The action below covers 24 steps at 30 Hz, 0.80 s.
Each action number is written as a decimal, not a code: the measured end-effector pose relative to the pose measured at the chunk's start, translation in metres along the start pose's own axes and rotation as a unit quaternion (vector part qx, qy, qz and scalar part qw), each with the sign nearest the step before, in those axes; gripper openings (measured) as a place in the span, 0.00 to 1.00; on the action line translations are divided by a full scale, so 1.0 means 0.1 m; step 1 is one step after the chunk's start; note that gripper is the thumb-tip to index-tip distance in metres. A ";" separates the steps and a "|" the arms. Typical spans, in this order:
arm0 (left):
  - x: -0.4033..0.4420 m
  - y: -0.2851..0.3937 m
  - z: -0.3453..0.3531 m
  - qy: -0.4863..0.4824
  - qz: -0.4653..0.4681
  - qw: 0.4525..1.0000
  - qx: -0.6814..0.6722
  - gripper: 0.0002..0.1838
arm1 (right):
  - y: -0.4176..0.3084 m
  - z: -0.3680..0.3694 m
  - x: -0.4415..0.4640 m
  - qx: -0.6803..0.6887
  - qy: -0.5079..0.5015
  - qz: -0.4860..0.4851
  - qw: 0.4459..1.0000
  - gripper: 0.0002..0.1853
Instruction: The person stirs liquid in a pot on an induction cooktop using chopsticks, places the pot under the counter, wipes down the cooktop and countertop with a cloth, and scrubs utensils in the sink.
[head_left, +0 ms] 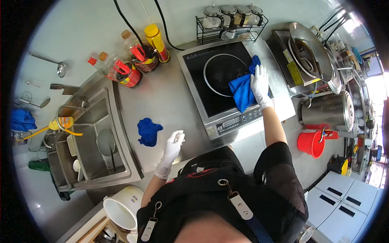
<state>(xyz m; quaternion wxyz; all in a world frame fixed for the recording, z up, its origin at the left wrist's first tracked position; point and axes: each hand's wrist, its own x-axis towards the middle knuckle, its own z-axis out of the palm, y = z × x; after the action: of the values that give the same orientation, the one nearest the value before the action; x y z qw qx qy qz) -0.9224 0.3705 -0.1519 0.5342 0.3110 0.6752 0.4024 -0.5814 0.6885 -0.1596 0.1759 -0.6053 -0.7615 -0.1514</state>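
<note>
My right hand, in a white glove, lies flat with its fingers stretched out on a blue cloth. That cloth is bunched over the right side of the black glass top of an induction cooker, partly covered by the hand. Just above the steel counter's front edge is my left hand, also gloved, with its fingers curled in and nothing visible in them. A second blue cloth lies crumpled on the counter to the left of it, apart from the hand.
A steel sink holding a round lid is on the left. Sauce bottles and a yellow-capped bottle stand against the wall. Behind the cooker is a rack of jars. A wok and red bucket are rightward.
</note>
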 end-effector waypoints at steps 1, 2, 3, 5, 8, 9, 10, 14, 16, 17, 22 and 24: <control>0.06 0.02 0.13 -0.001 -0.012 1.000 -0.004 0.15 | 0.01 0.06 0.14 0.012 0.009 -0.015 1.000 0.30; 0.13 0.05 0.27 -0.001 -0.024 1.000 -0.008 0.16 | 0.04 0.13 0.31 0.033 0.012 -0.040 0.999 0.29; 0.20 0.05 0.41 0.018 0.001 1.000 -0.002 0.18 | 0.06 0.20 0.46 0.055 0.013 -0.064 0.996 0.29; 0.35 0.04 0.69 0.056 0.047 0.997 0.012 0.20 | 0.04 0.34 0.83 0.086 0.024 -0.097 0.991 0.29; 0.56 -0.09 1.01 0.121 0.062 0.985 0.103 0.24 | 0.07 0.68 1.41 0.110 -0.007 -0.171 0.979 0.27; 0.57 -0.03 1.10 0.118 0.026 0.990 0.070 0.24 | 0.09 0.79 1.58 0.130 -0.015 -0.196 0.972 0.26; 0.55 0.12 1.17 0.115 -0.010 0.993 0.036 0.24 | 0.11 0.84 1.68 0.150 -0.024 -0.219 0.964 0.25; 0.50 0.37 1.38 0.149 -0.036 0.988 0.005 0.23 | 0.32 0.83 1.62 0.234 -0.055 -0.269 0.933 0.23; 0.50 0.30 1.35 0.144 -0.061 0.988 -0.002 0.24 | 0.49 0.57 1.26 0.251 -0.044 -0.300 0.919 0.23; 0.49 0.32 1.39 0.148 -0.046 0.988 -0.016 0.25 | 0.57 0.39 1.05 0.258 -0.037 -0.315 0.913 0.24; 0.48 0.31 1.37 0.124 -0.039 0.989 -0.065 0.31 | 0.84 -0.48 0.07 0.214 -0.180 -0.270 0.921 0.24; 0.50 0.27 1.36 0.119 -0.043 0.989 -0.071 0.33 | 0.86 -0.52 -0.04 0.211 -0.191 -0.261 0.922 0.23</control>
<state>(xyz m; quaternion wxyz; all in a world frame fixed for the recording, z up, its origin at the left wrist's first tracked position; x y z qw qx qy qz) -0.8021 0.4546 -0.1666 0.4875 0.1931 0.7163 0.4605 -0.4921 0.6808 -0.1137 0.1051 -0.3517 -0.9257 0.0910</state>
